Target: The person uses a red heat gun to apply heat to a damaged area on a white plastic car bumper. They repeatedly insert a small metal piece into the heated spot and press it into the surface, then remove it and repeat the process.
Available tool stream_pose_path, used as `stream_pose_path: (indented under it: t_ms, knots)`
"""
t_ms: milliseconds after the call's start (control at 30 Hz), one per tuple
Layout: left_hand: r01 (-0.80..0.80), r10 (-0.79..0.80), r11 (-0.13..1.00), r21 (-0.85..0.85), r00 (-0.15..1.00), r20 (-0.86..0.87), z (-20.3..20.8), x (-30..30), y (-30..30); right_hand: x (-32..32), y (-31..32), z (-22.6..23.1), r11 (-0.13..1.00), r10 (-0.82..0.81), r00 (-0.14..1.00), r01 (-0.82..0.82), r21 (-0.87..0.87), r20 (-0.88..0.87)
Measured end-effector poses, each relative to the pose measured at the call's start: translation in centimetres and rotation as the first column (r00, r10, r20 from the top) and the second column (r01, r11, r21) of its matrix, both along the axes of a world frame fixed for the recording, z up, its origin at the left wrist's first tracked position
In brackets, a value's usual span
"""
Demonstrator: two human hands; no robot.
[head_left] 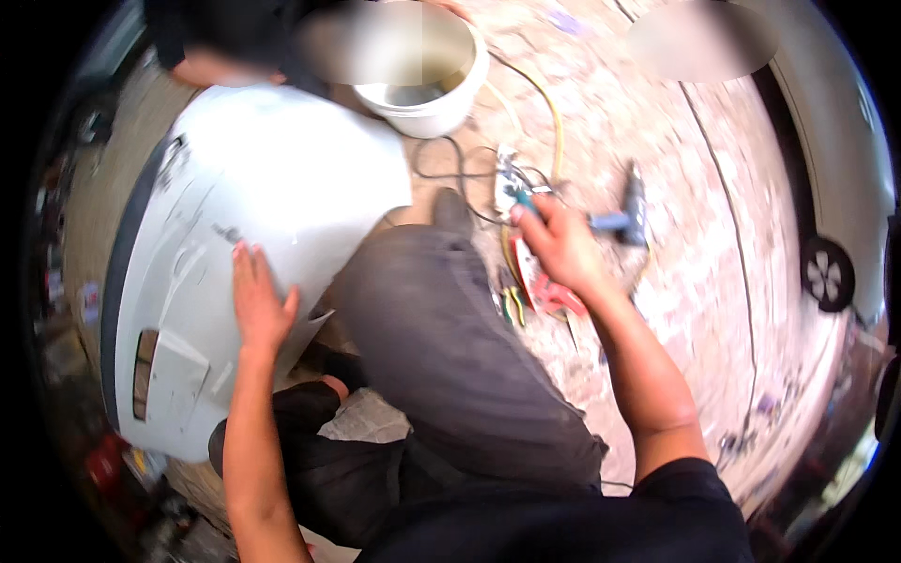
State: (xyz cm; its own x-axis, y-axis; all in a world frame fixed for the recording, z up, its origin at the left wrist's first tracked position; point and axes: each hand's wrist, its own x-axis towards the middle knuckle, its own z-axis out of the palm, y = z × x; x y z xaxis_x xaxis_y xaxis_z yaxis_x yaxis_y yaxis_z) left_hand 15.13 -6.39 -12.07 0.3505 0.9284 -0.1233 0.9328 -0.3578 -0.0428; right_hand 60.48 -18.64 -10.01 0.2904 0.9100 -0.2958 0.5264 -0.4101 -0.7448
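My left hand (260, 298) rests flat, fingers stretched out, on a white car bumper panel (310, 150) with scuffs and a dark mark just beyond the fingertips. My right hand (561, 246) is closed round a teal-handled tool (522, 199), held over the ground to the right of my knee. Blur hides the kind of tool, and its pale far end merges with a bright object and dark cord behind it. Beside that hand lies a blue-and-dark gun-shaped power tool (634, 211). Below it are a red-handled tool (563, 298) and yellow-green-handled pliers (513, 306).
At the panel's far end, another person's arm (202, 70) reaches its edge. A white bucket (427, 117) stands beyond the panel. A black cord (436, 143) and a yellow cable (554, 113) trail over the paved floor. A car wheel (826, 274) is at far right.
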Motion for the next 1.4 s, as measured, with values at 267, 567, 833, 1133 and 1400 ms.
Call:
stream_pose_path:
  t_ms: [267, 567, 833, 1133, 1400]
  knots:
    - [0.041, -0.033, 0.998, 0.052, 0.988, -0.151, -3.3, -3.2, 2.7, -5.9, -26.8, -21.2, 0.834, -0.047, 0.987, -0.045, -0.550, -0.153]
    - [-0.282, 0.502, 0.796, -0.535, 0.801, 0.325, 2.9, -0.1, 2.0, -5.7, -25.9, -23.2, 0.802, 0.220, 0.973, -0.138, -0.581, 0.074]
    - [0.017, 0.059, 0.859, -0.511, 0.990, 0.132, 9.5, 0.8, -5.7, 4.5, -20.0, -26.2, 0.844, 0.129, 0.896, 0.126, -0.521, 0.424]
    - [0.162, -0.016, 0.889, -0.427, 0.945, 0.326, 11.3, -4.0, -6.8, 5.3, -17.1, -20.7, 0.844, 0.297, 0.875, -0.053, -0.533, 0.383]
    - [0.202, -0.032, 0.929, -0.309, 0.879, 0.476, 10.5, -5.2, -2.6, 7.3, -11.1, -3.4, 0.984, -0.101, 0.912, 0.033, 0.175, 0.397]
